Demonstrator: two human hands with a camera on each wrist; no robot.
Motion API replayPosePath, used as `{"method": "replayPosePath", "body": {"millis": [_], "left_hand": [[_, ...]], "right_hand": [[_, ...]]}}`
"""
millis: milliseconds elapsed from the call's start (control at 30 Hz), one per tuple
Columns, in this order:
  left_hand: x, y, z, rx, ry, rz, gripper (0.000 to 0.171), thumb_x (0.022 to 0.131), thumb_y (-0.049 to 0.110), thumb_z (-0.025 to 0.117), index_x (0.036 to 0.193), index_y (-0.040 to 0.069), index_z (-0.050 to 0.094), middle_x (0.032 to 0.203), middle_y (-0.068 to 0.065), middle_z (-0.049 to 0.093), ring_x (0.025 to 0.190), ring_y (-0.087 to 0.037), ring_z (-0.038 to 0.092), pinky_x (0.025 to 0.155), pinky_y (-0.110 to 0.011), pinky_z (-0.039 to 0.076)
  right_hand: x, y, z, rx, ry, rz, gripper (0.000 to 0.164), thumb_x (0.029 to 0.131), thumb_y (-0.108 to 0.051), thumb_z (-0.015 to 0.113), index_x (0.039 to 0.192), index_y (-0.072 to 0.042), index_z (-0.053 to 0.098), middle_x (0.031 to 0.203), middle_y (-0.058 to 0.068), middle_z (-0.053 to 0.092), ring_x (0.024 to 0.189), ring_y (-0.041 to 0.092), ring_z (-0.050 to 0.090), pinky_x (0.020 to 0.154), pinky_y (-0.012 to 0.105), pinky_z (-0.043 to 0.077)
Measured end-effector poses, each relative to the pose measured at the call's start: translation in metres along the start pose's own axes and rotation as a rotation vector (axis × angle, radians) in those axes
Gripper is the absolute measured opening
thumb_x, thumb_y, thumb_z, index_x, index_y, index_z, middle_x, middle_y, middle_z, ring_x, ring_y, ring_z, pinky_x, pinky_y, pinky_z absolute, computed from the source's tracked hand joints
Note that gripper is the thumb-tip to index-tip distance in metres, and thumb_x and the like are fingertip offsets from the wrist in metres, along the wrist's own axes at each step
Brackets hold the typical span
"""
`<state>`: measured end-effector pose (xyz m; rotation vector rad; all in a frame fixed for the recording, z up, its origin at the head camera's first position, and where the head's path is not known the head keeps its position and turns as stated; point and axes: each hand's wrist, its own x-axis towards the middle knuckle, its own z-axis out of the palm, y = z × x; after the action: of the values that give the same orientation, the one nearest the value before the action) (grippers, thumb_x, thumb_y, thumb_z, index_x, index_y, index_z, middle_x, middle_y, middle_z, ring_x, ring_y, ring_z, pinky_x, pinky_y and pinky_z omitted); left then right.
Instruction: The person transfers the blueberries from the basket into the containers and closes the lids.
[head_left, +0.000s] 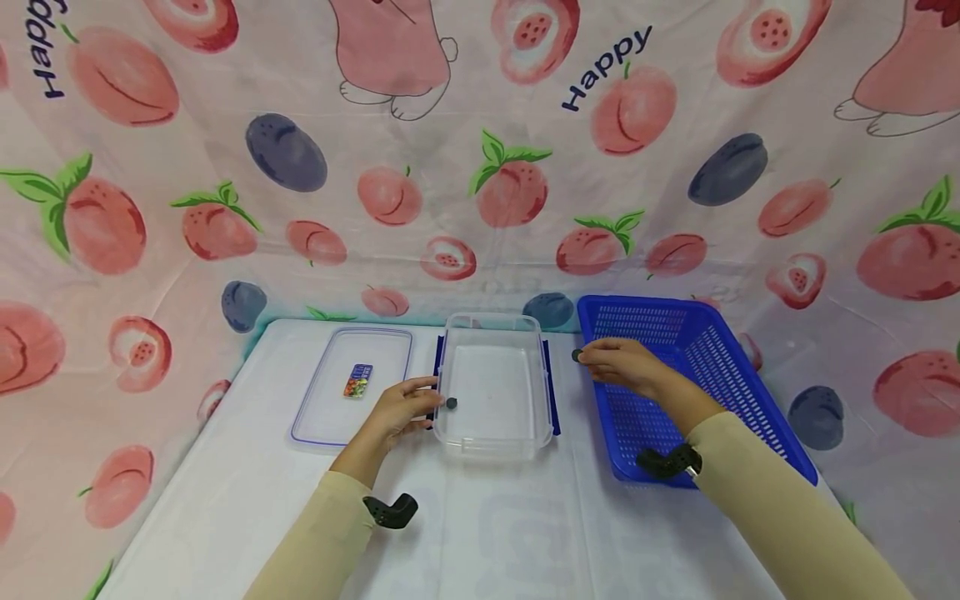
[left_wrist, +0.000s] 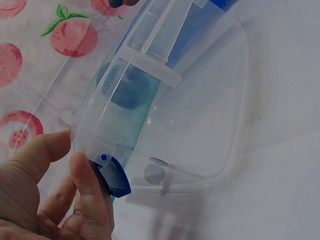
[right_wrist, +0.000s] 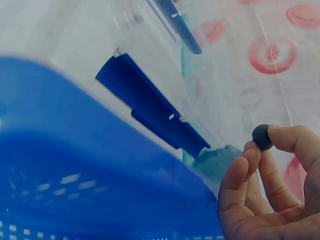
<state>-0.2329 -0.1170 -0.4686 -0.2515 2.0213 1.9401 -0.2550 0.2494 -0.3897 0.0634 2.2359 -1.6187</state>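
Note:
A clear plastic container (head_left: 492, 442) with blue side latches (head_left: 552, 387) stands mid-table, its top uncovered. Inside, by its left wall, lies a small dark ball (head_left: 452, 403), seen through the plastic as a blurred round shape (left_wrist: 154, 173) in the left wrist view. My left hand (head_left: 401, 411) is at the container's left side, fingers loosely extended, fingertips right at the rim and the blue latch (left_wrist: 114, 178). Between thumb and fingertips, my right hand (head_left: 624, 367) pinches another small dark ball (right_wrist: 262, 137), above the left rim of the blue basket (head_left: 611, 433).
Left of the container lies its clear lid (head_left: 318, 417) with a blue rim and a colourful label (head_left: 358, 381). The perforated blue basket occupies the right of the white-covered table (head_left: 480, 525). A fruit-print cloth (head_left: 480, 92) hangs behind.

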Motion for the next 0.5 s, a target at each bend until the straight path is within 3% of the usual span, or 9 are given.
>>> {"method": "replayPosePath", "body": {"millis": [233,500], "left_hand": [[0.0,-0.001,0.001,-0.009,-0.001,0.0,0.048,0.09,0.011,0.07,0.136,0.006,0.058,0.105,-0.006,0.068,0.101,-0.03,0.066,0.064,-0.023,0.056],[0.001,-0.003,0.001,-0.014,-0.004,0.005,0.049,0.09,0.011,0.071,0.137,0.006,0.057,0.104,-0.005,0.068,0.098,-0.026,0.066,0.063,-0.023,0.056]], "right_hand": [[0.007,-0.005,0.014,0.026,-0.054,-0.021,0.045,0.094,-0.015,0.064,0.128,0.011,0.048,0.099,-0.002,0.067,0.088,0.008,0.064,0.091,0.029,0.054],[0.021,-0.006,0.037,0.041,-0.084,-0.03,0.039,0.093,-0.012,0.064,0.123,0.009,0.054,0.096,0.002,0.068,0.084,0.011,0.065,0.085,0.029,0.057]]}}
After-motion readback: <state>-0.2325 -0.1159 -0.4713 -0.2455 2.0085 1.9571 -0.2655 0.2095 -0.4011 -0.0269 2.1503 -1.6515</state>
